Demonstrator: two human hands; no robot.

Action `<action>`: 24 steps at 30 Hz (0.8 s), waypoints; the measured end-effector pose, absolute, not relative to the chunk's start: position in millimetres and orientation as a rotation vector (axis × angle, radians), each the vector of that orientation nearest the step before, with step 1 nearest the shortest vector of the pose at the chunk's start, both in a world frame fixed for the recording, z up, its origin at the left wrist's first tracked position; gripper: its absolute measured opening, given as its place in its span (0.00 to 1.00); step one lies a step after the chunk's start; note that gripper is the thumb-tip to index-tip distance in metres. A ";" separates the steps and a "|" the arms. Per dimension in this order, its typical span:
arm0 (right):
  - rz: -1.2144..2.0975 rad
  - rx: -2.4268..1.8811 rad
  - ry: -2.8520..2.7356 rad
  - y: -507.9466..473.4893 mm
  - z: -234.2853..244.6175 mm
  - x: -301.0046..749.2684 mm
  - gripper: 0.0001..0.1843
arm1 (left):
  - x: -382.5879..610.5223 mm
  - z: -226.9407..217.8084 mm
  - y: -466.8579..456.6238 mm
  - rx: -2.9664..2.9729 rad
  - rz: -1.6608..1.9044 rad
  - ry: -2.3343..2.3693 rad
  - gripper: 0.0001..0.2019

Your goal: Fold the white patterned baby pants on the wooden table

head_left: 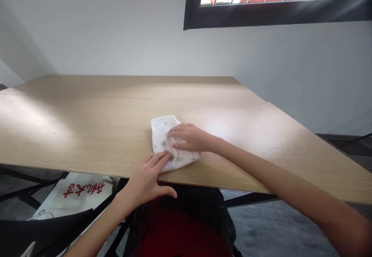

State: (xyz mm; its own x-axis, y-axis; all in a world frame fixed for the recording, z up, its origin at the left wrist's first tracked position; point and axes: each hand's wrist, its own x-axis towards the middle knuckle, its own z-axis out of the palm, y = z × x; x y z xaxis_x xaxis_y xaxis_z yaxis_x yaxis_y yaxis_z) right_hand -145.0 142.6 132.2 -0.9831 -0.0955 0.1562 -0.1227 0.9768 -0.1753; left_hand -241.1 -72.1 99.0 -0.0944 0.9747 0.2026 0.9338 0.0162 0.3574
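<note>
A white folded cloth [162, 133] printed with small figures lies near the front edge of the wooden table [95, 129]. My left hand [148, 177] rests at the cloth's near left side, fingertips touching it and thumb spread out over the table edge. From the right, my right hand [188, 137] reaches across the cloth, palm down, its fingers stretched over the fabric and slightly blurred. Neither hand is wrapped round anything. Part of the cloth is hidden under the right hand.
A grey-white wall [116, 28] stands behind the table, with a dark-framed window [250, 15] at upper right. Below the table's left front hang a white bag with red characters [84, 195] and a black chair part [43, 230]. The table's right edge slants away.
</note>
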 end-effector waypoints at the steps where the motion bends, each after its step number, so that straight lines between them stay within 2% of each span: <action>1: 0.367 0.182 -3.020 136.0 131.0 -128.5 0.24 | -241.1 99.0 -77.1 2.053 0.646 2.127 0.41; 4: 0.525 0.164 -3.092 117.0 129.3 -82.6 0.48 | -239.5 99.5 -93.4 2.083 0.739 2.000 0.22; 6: 0.590 0.144 -3.118 105.2 130.7 -60.9 0.57 | -239.8 101.3 -100.0 2.094 0.803 1.913 0.16; 7: 0.628 0.139 -3.110 100.3 132.0 -54.0 0.56 | -240.9 103.0 -100.5 2.087 0.831 1.893 0.14; 9: 0.725 0.072 -3.045 94.3 134.9 -49.0 0.47 | -244.6 108.1 -94.6 2.004 0.889 1.934 0.11; 12: 0.909 -0.180 -2.888 98.0 137.9 -59.6 0.18 | -253.4 120.1 -69.5 1.734 0.990 2.109 0.14; 13: 0.980 -0.300 -2.807 102.3 137.8 -66.1 0.12 | -256.9 124.3 -58.1 1.653 0.996 2.181 0.16; 16: 1.280 -0.612 -2.494 118.1 133.0 -86.0 0.14 | -266.4 132.8 -23.9 1.547 0.785 2.456 0.18; 18: 1.368 -0.735 -2.383 125.4 127.0 -96.2 0.16 | -268.8 132.7 -6.3 1.510 0.560 2.637 0.18; 20: 1.146 -0.741 -2.430 126.0 121.0 -103.4 0.19 | -265.8 127.9 5.2 1.504 0.451 2.745 0.18; 24: 0.344 -0.402 -2.551 113.7 112.7 -114.8 0.18 | -252.6 113.8 15.8 1.944 0.353 2.615 0.21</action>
State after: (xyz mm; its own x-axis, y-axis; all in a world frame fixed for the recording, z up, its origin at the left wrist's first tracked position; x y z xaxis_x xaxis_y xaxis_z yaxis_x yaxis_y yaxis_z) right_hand -114.8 113.7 112.7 -0.8155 0.3485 0.4620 0.2137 0.9232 -0.3193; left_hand -252.6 15.8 113.8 -0.2901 0.9276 0.2355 0.9568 0.2762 0.0908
